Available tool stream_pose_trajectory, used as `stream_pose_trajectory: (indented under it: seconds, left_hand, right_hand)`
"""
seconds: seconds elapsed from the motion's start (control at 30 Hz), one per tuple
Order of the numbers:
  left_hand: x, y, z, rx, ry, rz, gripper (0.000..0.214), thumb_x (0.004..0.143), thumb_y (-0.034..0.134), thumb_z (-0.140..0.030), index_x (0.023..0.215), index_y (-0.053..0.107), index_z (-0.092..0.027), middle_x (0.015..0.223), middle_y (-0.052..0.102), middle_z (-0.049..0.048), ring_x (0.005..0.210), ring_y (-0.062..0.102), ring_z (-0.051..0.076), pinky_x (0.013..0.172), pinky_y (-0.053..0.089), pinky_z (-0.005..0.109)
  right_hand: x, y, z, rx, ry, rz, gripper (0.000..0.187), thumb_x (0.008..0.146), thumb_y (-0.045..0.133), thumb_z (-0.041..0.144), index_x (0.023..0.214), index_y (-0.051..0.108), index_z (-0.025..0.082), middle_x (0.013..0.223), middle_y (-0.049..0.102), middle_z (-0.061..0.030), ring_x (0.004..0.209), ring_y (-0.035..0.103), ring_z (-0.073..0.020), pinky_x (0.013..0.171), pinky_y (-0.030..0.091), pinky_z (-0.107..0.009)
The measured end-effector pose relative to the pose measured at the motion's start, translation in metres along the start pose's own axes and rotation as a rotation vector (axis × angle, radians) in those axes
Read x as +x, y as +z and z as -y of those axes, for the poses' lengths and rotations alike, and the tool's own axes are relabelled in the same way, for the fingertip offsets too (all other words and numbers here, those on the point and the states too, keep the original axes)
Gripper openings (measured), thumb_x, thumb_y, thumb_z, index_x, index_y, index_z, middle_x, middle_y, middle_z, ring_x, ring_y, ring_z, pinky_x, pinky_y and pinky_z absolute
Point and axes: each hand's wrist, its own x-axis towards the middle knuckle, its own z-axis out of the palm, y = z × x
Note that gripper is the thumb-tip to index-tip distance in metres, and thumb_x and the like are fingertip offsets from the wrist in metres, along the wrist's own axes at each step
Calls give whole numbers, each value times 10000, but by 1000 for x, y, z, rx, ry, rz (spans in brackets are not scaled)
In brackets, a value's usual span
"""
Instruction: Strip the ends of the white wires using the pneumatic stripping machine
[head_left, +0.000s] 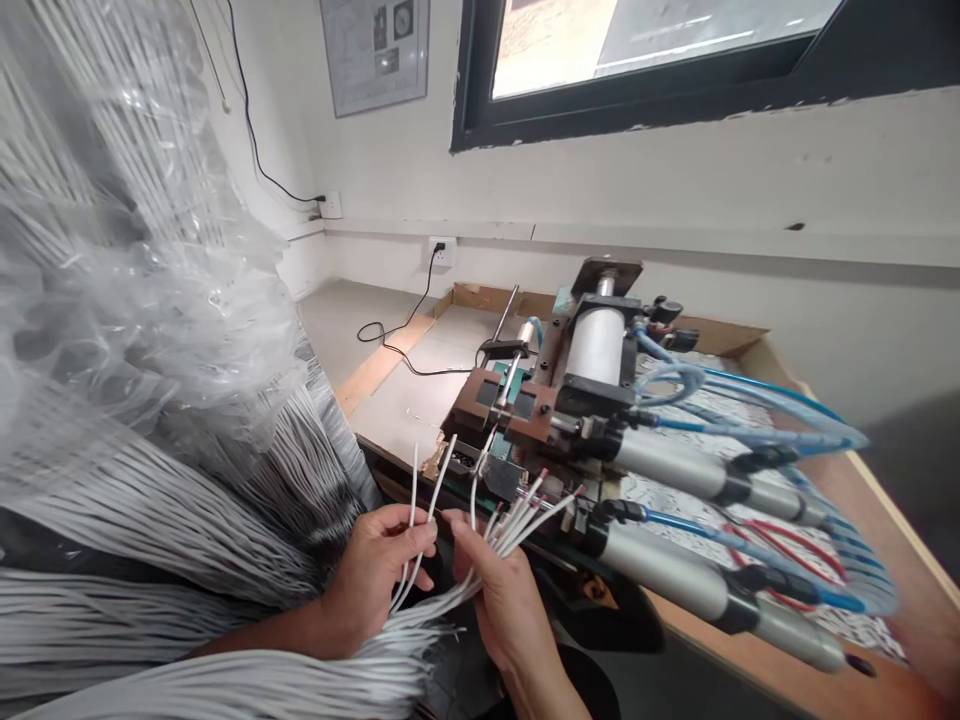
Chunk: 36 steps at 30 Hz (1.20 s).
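Observation:
Two white cables [415, 490] stand up from my left hand [382, 570], pinched between its thumb and fingers. My right hand [502, 590] is closed round a small bunch of white cables [517, 525], several of which have reddish ends pointing up and right. One cable from the right hand runs up toward the jaws of a pneumatic machine [517, 405]; whether its tip is inside them I cannot tell. Below both hands lies a thick bundle of white cables [300, 685] with its ends near my right wrist.
Large bundles of grey-white cable [187, 480], partly wrapped in clear plastic [217, 330], fill the left side. Silver air cylinders [675, 575] and blue air hoses [757, 430] stick out to the right over the bench. A black power cord [427, 372] crosses the bench behind.

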Motion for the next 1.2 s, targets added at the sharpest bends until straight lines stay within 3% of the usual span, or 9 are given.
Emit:
stream_pose_trajectory:
  seconds: [0.13, 0.23, 0.33, 0.5, 0.7, 0.93, 1.2]
  left_hand:
    - [0, 1, -1, -21, 26, 22, 241, 623, 715, -331, 740, 655, -129, 676, 555, 26, 616, 512, 121, 448, 445, 210]
    - [0, 3, -1, -16, 32, 96, 232, 653, 693, -344, 723, 667, -126, 726, 547, 32, 635, 528, 124, 514, 451, 229]
    - [0, 5, -3, 19, 92, 137, 235, 663, 686, -352, 696, 694, -119, 836, 540, 47, 707, 529, 127, 599, 438, 232]
    - [2, 8, -12, 214, 206, 57, 296, 740, 584, -414, 800, 721, -159, 859, 559, 51, 788, 508, 153, 635, 415, 230]
    - [5, 9, -20, 371, 311, 15, 303, 786, 519, -398, 823, 724, -179, 769, 518, 21, 751, 487, 143, 641, 384, 230]
    - [7, 15, -29, 438, 307, 23, 280, 785, 523, -374, 776, 727, -182, 749, 530, 12, 747, 498, 143, 697, 367, 239]
    - [10, 15, -29, 475, 353, 39, 313, 794, 503, -398, 809, 733, -186, 798, 562, 37, 744, 503, 154, 692, 384, 249]
  right_hand:
    - [-6, 1, -7, -92, -59, 135, 305, 648, 703, 430, 761, 714, 147, 481, 477, 22, 468, 373, -97, 459, 317, -230]
    - [-12, 5, -10, -111, -117, 184, 256, 661, 699, 411, 730, 711, 165, 565, 570, -10, 552, 482, -138, 567, 413, -270]
    - [-17, 7, -10, -103, -183, 85, 225, 643, 718, 387, 709, 697, 173, 640, 623, -25, 623, 539, -163, 647, 441, -298]
    - [-13, 3, -10, -27, -260, -173, 295, 609, 730, 431, 715, 685, 158, 665, 641, -44, 593, 531, -156, 579, 427, -278]
    - [2, 2, -7, 66, -195, -170, 235, 636, 723, 365, 659, 651, 142, 615, 594, -14, 558, 487, -127, 550, 377, -248]
    - [8, 14, 12, 259, -90, -207, 212, 523, 765, 279, 529, 594, 154, 543, 546, 8, 547, 480, -121, 525, 388, -232]
    - [10, 15, 9, 249, -79, -161, 238, 543, 768, 321, 514, 598, 157, 519, 518, 15, 504, 437, -110, 505, 374, -236]
